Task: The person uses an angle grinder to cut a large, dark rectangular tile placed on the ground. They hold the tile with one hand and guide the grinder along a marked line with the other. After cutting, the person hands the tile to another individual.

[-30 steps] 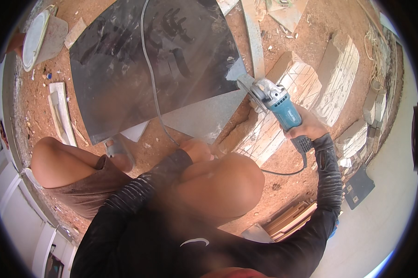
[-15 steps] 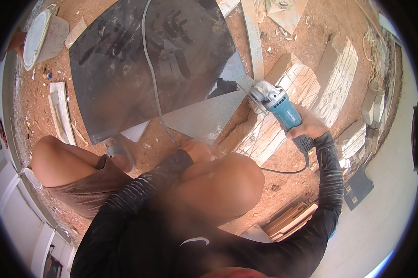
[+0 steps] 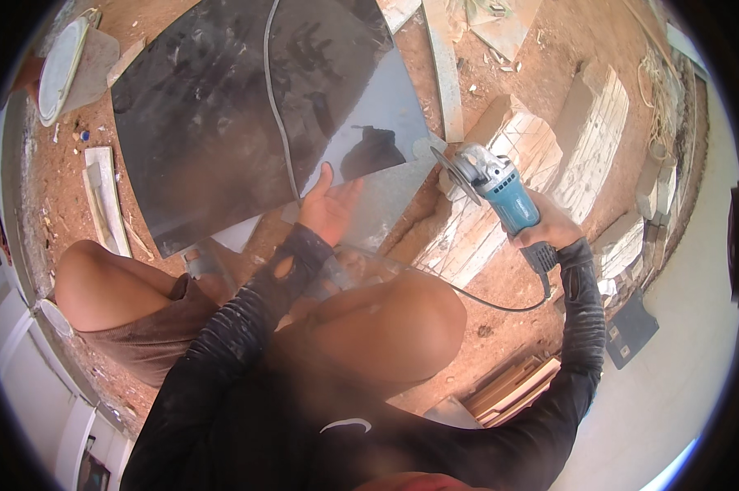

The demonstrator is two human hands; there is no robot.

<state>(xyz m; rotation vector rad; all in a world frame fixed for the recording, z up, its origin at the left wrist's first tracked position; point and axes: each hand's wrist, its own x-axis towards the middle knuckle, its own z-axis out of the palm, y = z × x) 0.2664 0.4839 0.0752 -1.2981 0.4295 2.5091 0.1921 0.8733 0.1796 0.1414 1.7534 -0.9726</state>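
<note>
My right hand [image 3: 552, 222] is wrapped round the teal body of an angle grinder [image 3: 513, 204]. The grinder's disc [image 3: 459, 173] is raised just right of the corner of a glossy dark slab [image 3: 214, 123]. My left hand [image 3: 330, 206], palm up with thumb and fingers apart, is at the slab's near edge; whether it touches the edge I cannot tell. A grey cord [image 3: 273, 90] runs across the slab down to that hand. From the grinder's rear, a dark cable [image 3: 500, 307] loops back toward my knee.
Chipped pale stone blocks [image 3: 586, 135] lie right of the slab, with a long narrow strip [image 3: 443, 82] beyond it. A white bucket [image 3: 65, 69] lies tipped at far left. Wooden strips [image 3: 513, 393] are by my right elbow, and a wall [image 3: 697, 327] borders the right side.
My left hand has come up from beside my knee to the slab's edge and spread its fingers. The grinder has shifted slightly right and down. The slab's shiny pale patch looks larger.
</note>
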